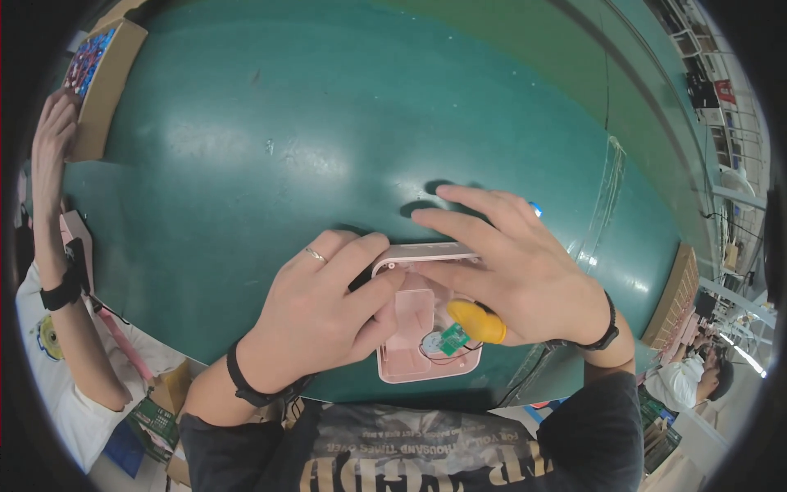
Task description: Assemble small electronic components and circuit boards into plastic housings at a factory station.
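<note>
A pale pink plastic housing (429,371) with an open top sits on the table close to my body. My left hand (324,303), wearing a ring, closes on its left side, the thumb and fingers reaching over the wall. My right hand (525,271) lies over its right side, with the thumb in the housing and two fingers stretched past its far wall. Under that palm juts a yellow round-ended object (477,322), apparently held there; its other end is hidden. Inside the housing are a small green circuit board (454,338), a round silver disc (431,343) and thin wires.
The green table (270,107) spreads out ahead. A cardboard box (111,90) of small blue and red parts stands at the far left, another person's hand (56,123) at it. To the right is another cardboard box (672,295). A small blue item (536,209) shows behind my right hand.
</note>
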A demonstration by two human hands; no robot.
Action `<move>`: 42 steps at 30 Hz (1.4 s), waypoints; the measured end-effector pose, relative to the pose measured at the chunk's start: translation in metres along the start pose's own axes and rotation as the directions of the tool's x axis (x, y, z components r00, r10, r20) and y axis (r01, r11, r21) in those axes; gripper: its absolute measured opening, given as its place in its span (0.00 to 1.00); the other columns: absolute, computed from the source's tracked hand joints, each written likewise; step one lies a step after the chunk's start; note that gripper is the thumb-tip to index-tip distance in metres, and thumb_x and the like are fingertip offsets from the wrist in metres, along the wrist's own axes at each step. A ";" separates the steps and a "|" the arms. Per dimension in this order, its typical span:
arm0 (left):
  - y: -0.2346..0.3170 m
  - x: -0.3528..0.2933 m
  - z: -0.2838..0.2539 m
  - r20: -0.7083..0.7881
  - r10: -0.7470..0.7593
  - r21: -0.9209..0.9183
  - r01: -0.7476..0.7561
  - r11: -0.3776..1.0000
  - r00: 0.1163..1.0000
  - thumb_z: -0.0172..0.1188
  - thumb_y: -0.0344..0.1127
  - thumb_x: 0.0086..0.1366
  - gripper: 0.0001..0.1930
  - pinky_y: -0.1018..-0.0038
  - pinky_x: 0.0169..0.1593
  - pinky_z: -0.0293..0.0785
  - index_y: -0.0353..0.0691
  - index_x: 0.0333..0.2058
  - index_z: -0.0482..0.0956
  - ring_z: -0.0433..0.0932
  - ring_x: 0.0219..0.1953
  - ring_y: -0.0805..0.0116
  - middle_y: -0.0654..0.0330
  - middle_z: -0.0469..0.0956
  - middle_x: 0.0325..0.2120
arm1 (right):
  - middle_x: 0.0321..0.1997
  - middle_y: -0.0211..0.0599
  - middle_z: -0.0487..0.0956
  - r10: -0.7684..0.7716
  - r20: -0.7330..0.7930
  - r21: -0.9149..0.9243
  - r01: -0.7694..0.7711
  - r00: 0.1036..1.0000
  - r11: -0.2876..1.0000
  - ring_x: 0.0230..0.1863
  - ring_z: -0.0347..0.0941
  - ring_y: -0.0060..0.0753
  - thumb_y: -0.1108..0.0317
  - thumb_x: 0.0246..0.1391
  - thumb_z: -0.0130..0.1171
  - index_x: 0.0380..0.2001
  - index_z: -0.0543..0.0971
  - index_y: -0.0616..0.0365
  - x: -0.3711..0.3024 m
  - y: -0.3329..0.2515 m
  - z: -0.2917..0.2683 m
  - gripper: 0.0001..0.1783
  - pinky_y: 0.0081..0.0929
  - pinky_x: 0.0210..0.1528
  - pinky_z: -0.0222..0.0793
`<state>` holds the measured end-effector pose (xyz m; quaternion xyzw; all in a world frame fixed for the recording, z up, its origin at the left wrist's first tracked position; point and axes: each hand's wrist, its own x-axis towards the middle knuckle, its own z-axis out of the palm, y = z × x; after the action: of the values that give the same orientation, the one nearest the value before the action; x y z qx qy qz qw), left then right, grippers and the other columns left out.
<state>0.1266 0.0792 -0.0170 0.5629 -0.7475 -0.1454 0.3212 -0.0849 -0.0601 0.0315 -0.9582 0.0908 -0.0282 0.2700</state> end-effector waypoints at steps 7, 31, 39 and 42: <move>-0.002 -0.001 0.001 -0.003 0.002 0.004 -0.002 1.000 1.000 0.67 0.29 0.49 0.12 0.65 0.40 0.81 0.38 0.35 0.82 0.79 0.40 0.56 0.52 0.78 0.43 | 0.65 0.46 0.74 0.027 0.042 0.026 -0.028 0.999 0.999 0.69 0.65 0.60 0.61 0.45 0.70 0.47 0.86 0.55 0.003 -0.002 0.003 0.24 0.51 0.59 0.66; -0.002 0.002 -0.002 -0.070 0.014 -0.048 -0.017 0.999 0.997 0.69 0.31 0.49 0.13 0.65 0.40 0.80 0.43 0.37 0.84 0.79 0.42 0.55 0.53 0.78 0.46 | 0.57 0.42 0.79 0.002 0.006 0.163 -0.003 1.000 0.987 0.61 0.73 0.55 0.59 0.45 0.73 0.44 0.87 0.54 -0.012 0.003 -0.041 0.22 0.47 0.56 0.70; -0.001 0.000 -0.004 -0.109 0.116 -0.136 -0.130 0.982 0.987 0.71 0.33 0.48 0.16 0.60 0.46 0.79 0.45 0.40 0.84 0.79 0.46 0.51 0.54 0.79 0.48 | 0.54 0.37 0.81 0.006 -0.016 0.067 -0.005 1.000 0.998 0.51 0.77 0.48 0.66 0.46 0.74 0.42 0.88 0.52 -0.062 0.005 -0.032 0.17 0.42 0.49 0.73; 0.000 0.005 -0.003 -0.104 0.096 -0.189 -0.115 0.975 0.990 0.71 0.33 0.50 0.20 0.58 0.50 0.78 0.44 0.44 0.82 0.78 0.48 0.48 0.53 0.79 0.49 | 0.52 0.36 0.81 0.033 -0.078 0.042 -0.030 0.996 0.999 0.48 0.77 0.45 0.67 0.47 0.73 0.41 0.88 0.51 -0.062 -0.005 -0.020 0.15 0.41 0.48 0.73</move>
<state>0.1274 0.0749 -0.0133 0.4946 -0.7427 -0.1737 0.4167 -0.1466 -0.0543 0.0514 -0.9490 0.1159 -0.0634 0.2862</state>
